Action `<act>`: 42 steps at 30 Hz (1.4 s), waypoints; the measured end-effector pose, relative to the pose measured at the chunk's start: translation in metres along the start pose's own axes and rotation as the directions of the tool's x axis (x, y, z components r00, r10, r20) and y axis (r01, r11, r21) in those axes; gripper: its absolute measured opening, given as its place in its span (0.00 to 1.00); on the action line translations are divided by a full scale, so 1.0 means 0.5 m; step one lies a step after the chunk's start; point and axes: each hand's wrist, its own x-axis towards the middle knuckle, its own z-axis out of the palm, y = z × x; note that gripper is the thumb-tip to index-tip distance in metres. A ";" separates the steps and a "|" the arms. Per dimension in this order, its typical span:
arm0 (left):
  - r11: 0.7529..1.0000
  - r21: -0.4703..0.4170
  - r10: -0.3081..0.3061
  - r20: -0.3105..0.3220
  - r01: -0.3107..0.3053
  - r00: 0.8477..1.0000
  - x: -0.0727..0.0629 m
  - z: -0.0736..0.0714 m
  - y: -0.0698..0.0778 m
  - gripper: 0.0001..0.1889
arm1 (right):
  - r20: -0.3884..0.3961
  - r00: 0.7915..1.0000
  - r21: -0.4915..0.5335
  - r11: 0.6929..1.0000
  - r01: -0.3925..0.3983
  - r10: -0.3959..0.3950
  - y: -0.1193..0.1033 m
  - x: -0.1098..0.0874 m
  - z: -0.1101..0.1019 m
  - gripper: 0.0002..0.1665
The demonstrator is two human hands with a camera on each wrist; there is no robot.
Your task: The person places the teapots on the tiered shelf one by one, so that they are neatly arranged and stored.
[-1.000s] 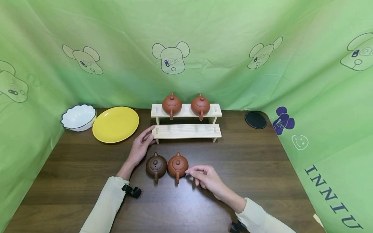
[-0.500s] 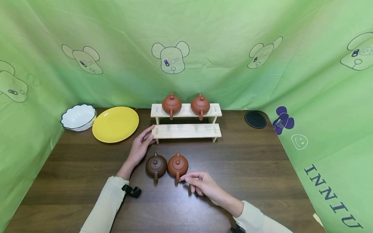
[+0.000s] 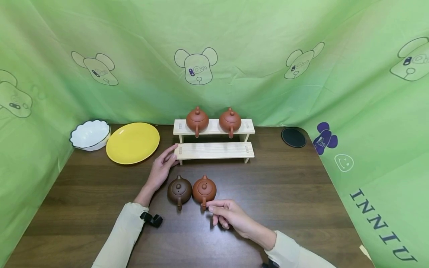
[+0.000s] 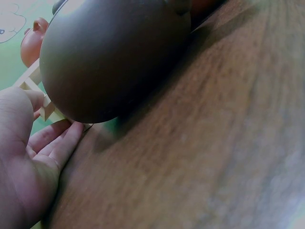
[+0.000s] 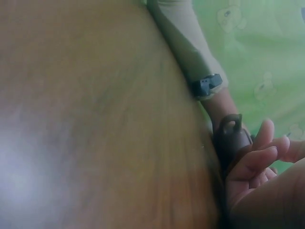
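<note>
A dark brown teapot [image 3: 180, 190] and a reddish-brown teapot [image 3: 204, 190] stand side by side on the table, handles toward me. My right hand [image 3: 231, 216] is at the reddish pot's handle, index fingertip right against it and thumb just to the right. Its other fingers bend loosely below. In the right wrist view these fingers [image 5: 255, 164] overlap the dark teapot [image 5: 231, 143]. My left hand [image 3: 161, 169] touches the left end of the lower wooden shelf [image 3: 214, 150], fingers fairly straight. The dark pot [image 4: 109, 62] fills much of the left wrist view.
Two reddish teapots, a left one [image 3: 197, 121] and a right one [image 3: 230, 121], sit on the upper wooden shelf [image 3: 213, 128]. A yellow plate [image 3: 133, 143] and a white scalloped bowl [image 3: 90, 134] stand back left. A black round coaster [image 3: 293, 137] lies back right, before a green curtain [image 3: 254, 89].
My right hand has moved left and toward me, from the reddish teapot's right side to its handle. The left hand, the shelves and the teapots have stayed put.
</note>
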 end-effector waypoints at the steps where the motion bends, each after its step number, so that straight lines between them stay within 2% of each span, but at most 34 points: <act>1: 1.000 0.003 0.004 0.003 -0.004 1.000 0.000 0.000 0.000 0.25 | 0.006 1.000 0.009 1.000 -0.004 0.004 0.000 0.001 0.001 0.28; 7: 1.000 0.011 0.000 0.007 0.000 1.000 -0.001 -0.001 0.001 0.25 | 0.032 0.998 0.101 0.994 -0.049 0.046 0.002 0.007 0.009 0.24; 12: 1.000 0.012 0.000 0.015 0.000 1.000 0.001 0.000 0.002 0.25 | -0.006 0.998 0.150 0.986 -0.067 0.069 0.003 0.010 0.014 0.14; 18: 1.000 0.024 0.002 0.025 -0.003 1.000 0.001 0.000 0.004 0.25 | -0.084 0.995 0.144 0.988 -0.050 0.063 0.001 0.005 0.017 0.20; 22: 1.000 0.026 0.004 0.023 -0.005 1.000 0.000 -0.002 0.003 0.25 | -0.111 0.992 0.133 0.990 -0.046 0.061 0.001 0.004 0.017 0.20; 30: 1.000 0.014 0.009 0.012 -0.009 1.000 0.000 -0.002 0.000 0.25 | -0.061 0.997 0.116 0.992 -0.040 0.047 0.001 0.009 0.016 0.28; 42: 1.000 0.008 0.020 0.018 -0.020 1.000 -0.001 -0.002 0.000 0.25 | -0.051 0.997 0.150 0.988 -0.049 0.058 -0.001 0.012 0.019 0.22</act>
